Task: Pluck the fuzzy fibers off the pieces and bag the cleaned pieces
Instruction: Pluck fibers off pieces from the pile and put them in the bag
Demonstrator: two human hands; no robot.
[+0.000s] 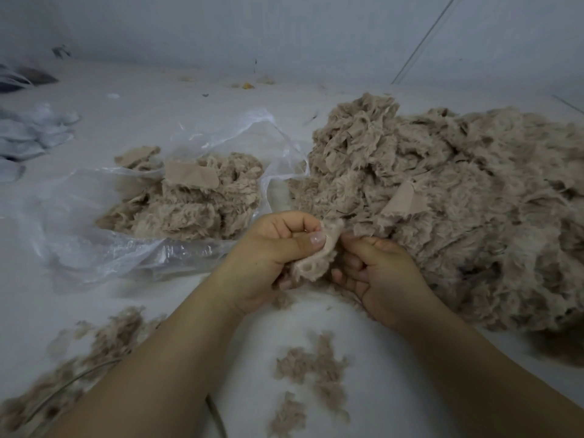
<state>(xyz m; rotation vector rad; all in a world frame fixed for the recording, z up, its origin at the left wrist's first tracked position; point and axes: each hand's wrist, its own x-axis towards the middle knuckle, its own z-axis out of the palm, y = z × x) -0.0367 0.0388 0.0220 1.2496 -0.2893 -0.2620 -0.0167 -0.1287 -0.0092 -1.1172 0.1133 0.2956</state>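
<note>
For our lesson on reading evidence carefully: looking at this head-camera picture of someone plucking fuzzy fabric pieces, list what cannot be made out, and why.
1. Head view: the right hand fingertips, buried in the held piece and the big pile.
2. The big pile's full extent, cut off by the right edge.
3. The loose fibers at lower left, blurred and cut by the edge.
4. The dark things at far left, too dim and cut off to identify.
5. The plastic bag opening, lost in its folds.

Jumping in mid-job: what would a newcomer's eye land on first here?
The big heap of fuzzy beige pieces filling the right side. Then both hands at center: left hand and right hand pinch one small piece between them. Left of the heap lies an open clear plastic bag holding pieces.
</note>
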